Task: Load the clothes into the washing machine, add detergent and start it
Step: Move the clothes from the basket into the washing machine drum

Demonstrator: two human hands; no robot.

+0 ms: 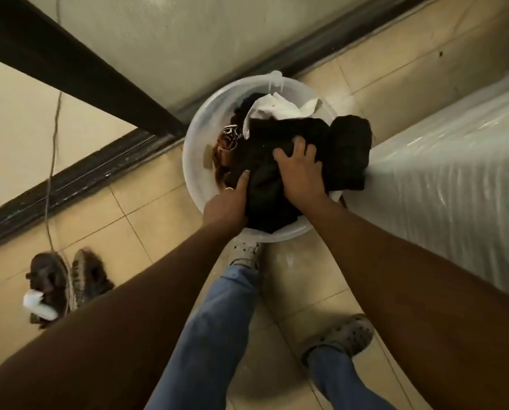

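A clear plastic basin (194,161) stands on the tiled floor, filled with clothes. A black garment (347,149) lies on top and spills over the right rim. Under it I see a white cloth (279,109) at the far side and a brown patterned piece (228,140) at the left. My left hand (228,202) grips the near left edge of the black garment. My right hand (302,173) presses down on its middle, fingers curled into the fabric. The washing machine drum and any detergent are out of view.
A white appliance wrapped in clear film (448,161) stands right beside the basin. A dark-framed screen door (99,84) runs across the upper left. A pair of dark sneakers (64,282) lies on the floor at left. My feet in grey clogs (344,338) stand below the basin.
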